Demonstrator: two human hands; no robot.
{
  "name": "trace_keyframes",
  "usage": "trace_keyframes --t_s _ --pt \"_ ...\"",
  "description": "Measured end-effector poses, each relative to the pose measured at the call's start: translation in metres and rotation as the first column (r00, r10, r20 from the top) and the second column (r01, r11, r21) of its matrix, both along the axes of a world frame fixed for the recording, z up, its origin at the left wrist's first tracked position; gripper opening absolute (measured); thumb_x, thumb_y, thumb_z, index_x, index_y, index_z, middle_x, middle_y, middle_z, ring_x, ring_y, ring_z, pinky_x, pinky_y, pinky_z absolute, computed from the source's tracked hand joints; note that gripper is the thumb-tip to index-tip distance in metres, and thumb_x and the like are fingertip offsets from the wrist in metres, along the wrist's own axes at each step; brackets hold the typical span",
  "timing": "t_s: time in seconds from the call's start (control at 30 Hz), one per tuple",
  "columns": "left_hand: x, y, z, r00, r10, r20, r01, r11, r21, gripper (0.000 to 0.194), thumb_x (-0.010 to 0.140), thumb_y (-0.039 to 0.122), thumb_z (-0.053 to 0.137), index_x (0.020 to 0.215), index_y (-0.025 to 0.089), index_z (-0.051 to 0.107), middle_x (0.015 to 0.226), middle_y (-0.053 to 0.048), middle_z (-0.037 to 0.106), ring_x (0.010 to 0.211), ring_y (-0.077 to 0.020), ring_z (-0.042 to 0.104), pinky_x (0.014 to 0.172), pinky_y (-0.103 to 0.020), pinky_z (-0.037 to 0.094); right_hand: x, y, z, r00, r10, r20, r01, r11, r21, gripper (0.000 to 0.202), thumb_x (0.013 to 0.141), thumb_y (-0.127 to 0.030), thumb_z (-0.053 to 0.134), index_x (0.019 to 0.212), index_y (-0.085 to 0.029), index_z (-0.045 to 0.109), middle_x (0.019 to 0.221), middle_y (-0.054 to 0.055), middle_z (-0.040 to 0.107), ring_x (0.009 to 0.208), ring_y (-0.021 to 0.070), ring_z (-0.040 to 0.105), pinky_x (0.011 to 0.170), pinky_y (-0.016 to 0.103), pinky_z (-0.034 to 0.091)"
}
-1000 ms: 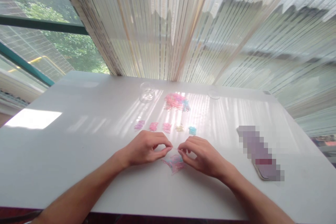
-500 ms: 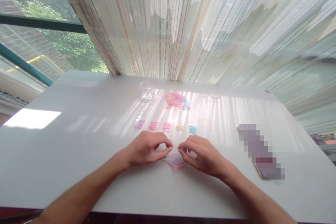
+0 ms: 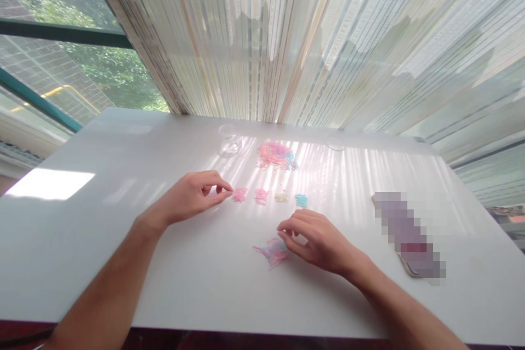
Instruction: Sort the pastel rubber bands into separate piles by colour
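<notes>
My left hand (image 3: 199,194) is over the left end of a row of small piles of thin elastic bands, its thumb and index finger pinched beside the dark pink pile (image 3: 240,194). It mostly hides a purple pile. Whatever lies between those fingertips is too small to make out. My right hand (image 3: 314,239) hovers lower down, fingers curled and pinched, contents hidden. Just left of and below its fingertips lies a loose cluster of pink, purple and blue bands (image 3: 271,253).
Light pink (image 3: 261,196), pale yellow (image 3: 281,197) and blue (image 3: 301,200) piles continue the row. Behind sits a larger mixed heap (image 3: 276,156) between two clear round containers (image 3: 230,145). A blurred-out phone-like object (image 3: 404,235) lies right on the white table (image 3: 197,284).
My left hand has moved up and left, away from my right hand, to the purple pile. The thin strand between both hands' fingertips no longer shows. My right hand has barely moved.
</notes>
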State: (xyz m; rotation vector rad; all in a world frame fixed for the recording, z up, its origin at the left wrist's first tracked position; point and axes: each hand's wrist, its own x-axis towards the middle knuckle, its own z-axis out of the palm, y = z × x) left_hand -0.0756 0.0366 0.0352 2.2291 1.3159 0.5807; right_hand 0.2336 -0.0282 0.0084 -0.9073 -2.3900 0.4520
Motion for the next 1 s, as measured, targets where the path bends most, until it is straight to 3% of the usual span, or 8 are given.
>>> trace_keyframes --t_s 0.1,0.4,0.77,1.0 --pt "-0.010 0.005 -0.001 0.998 0.033 -0.058 -0.034 0.999 -0.024 0.024 0.090 0.039 0.062 0.088 0.021 0.078 0.070 0.001 0.063 0.060 -0.0103 0.049 0.056 -0.020 0.040 0.000 0.000 0.000 1.000 0.013 0.008 -0.013 1.000 -0.016 0.014 0.098 -0.018 0.052 0.091 -0.020 0.064 0.071 0.001 0.065 0.064 0.0142 0.056 0.061 0.028 0.041" --pt "-0.009 0.005 -0.006 0.995 0.004 -0.103 -0.007 0.999 -0.033 0.027 0.090 0.039 0.058 0.087 0.022 0.078 0.069 0.001 0.063 0.062 -0.0118 0.055 0.059 -0.019 0.042 0.001 0.000 -0.001 0.999 0.021 0.029 -0.019 0.999 -0.050 0.016 0.098 -0.018 0.052 0.090 -0.019 0.065 0.071 0.001 0.064 0.065 0.0146 0.055 0.062 0.028 0.040" --pt "-0.037 0.013 0.001 0.962 0.186 -0.200 -0.218 0.965 -0.147 0.030 0.084 0.047 0.063 0.087 0.022 0.079 0.066 0.002 0.062 0.060 -0.0125 0.056 0.055 -0.019 0.041 0.001 0.000 0.001 0.999 0.039 0.030 -0.037 0.997 -0.063 0.016 0.098 -0.017 0.052 0.090 -0.020 0.065 0.073 0.002 0.065 0.066 0.0149 0.056 0.063 0.028 0.040" --pt "-0.037 0.015 0.000 0.970 0.176 -0.167 -0.191 0.979 -0.076 0.028 0.083 0.045 0.065 0.083 0.021 0.079 0.062 0.003 0.058 0.055 -0.0109 0.052 0.052 -0.019 0.039 0.001 0.001 -0.001 0.999 0.039 0.032 -0.036 0.997 -0.067 0.016 0.099 -0.019 0.052 0.091 -0.019 0.066 0.073 0.001 0.065 0.066 0.0145 0.055 0.062 0.027 0.040"
